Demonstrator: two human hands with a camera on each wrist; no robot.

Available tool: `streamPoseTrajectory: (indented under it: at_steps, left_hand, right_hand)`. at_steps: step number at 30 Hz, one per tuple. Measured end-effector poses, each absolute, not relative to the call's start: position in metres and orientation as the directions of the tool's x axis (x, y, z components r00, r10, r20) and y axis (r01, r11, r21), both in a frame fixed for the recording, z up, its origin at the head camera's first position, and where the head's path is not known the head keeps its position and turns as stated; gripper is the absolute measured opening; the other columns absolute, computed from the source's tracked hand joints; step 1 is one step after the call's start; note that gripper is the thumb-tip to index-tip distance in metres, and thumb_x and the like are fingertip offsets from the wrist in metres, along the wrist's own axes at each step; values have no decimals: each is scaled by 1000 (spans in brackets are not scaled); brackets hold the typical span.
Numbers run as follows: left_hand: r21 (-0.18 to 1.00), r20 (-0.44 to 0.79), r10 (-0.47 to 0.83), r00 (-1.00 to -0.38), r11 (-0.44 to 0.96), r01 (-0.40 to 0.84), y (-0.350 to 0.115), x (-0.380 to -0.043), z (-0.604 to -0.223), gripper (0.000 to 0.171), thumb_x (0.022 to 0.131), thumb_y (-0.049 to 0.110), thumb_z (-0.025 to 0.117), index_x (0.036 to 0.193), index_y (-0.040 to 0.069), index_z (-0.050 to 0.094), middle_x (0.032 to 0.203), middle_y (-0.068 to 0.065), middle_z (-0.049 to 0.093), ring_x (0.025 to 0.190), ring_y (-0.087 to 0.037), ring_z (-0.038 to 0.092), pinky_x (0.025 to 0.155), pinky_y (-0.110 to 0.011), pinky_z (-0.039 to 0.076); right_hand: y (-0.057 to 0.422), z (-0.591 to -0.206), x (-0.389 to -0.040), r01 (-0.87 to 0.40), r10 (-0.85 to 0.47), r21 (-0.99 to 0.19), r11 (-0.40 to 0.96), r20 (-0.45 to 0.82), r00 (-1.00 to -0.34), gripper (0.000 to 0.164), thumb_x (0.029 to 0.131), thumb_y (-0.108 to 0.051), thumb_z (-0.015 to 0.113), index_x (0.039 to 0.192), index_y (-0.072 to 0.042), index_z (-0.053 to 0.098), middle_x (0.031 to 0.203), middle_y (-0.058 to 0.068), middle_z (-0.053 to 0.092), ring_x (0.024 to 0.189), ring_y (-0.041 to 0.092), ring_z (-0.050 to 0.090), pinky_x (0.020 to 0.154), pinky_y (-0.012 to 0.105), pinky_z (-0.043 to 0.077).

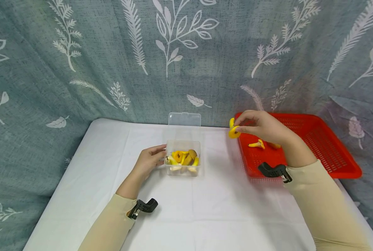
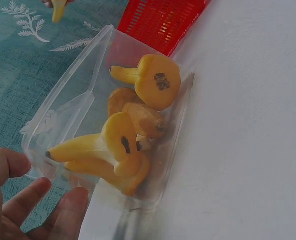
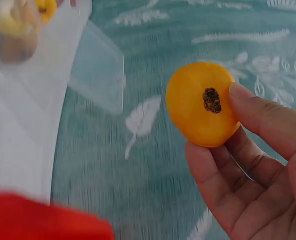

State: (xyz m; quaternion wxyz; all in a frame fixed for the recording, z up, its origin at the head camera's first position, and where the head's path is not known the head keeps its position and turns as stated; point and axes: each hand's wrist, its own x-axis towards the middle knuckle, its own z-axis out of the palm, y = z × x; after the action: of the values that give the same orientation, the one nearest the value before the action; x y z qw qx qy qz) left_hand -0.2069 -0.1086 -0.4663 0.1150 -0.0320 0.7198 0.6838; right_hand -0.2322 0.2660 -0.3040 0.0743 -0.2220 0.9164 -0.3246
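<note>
My right hand pinches a yellow mushroom between thumb and fingers, above the left rim of a red basket. In the right wrist view its round cap shows a dark patch. At the table's middle stands a clear plastic box, its hinged lid raised at the back. Several yellow and brownish mushrooms lie inside the box. My left hand is at the box's left side, the fingertips touching its outer wall with relaxed fingers.
Inside the red basket lies another yellow mushroom, with more partly hidden behind my right wrist. A white cloth covers the table. Directly behind the table hangs a grey-green curtain with white leaf prints.
</note>
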Motion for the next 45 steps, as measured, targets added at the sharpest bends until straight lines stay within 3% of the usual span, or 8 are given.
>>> streamPoseTrajectory:
  at_steps: [3,14,26,35,45]
  left_hand:
    - [975,-216,103,-971,74,-209,-108,-207,-466,41,89,20,61,129,11,55,123,-7,56,105,-21,58,81,-31,54]
    - [969,-231,68,-970,104,-224,-107,-210,-465,40,88,20,61,127,14,57,124,-7,55,108,-20,56,78,-29,55]
    - [967,-242,56,-969,96,-236,-107,-212,-468,39,88,19,61,127,14,57,124,-8,55,109,-21,55,78,-30,55]
    - [963,-256,45,-966,103,-251,-105,-211,-470,39,88,20,62,126,15,58,125,-6,55,109,-20,55,78,-30,55]
    - [967,-243,62,-968,97,-236,-105,-210,-469,42,87,22,63,128,15,57,127,-8,55,110,-20,55,80,-32,55]
  right_hand:
    - [284,-303,-234,-355,-426,-596,720,24,-904,19,82,-37,68,98,-27,65,92,-7,65,86,12,55,73,25,51]
    - [337,-326,-254,-157,-302,-653,741,-115,-946,30,82,-35,68,104,-16,65,96,5,66,88,22,58,70,30,53]
    - [361,-373,-295,-72,-304,-668,741,-238,-922,31,87,-31,63,107,-8,64,106,11,62,98,30,57,83,37,53]
    - [365,-394,-302,-51,-294,-644,763,-276,-915,28,88,-26,62,105,-4,64,104,14,62,96,32,53,86,47,49]
    - [358,-404,-306,-12,-244,-609,793,-300,-922,26,88,-22,63,104,-1,63,101,15,62,91,31,54,81,44,52]
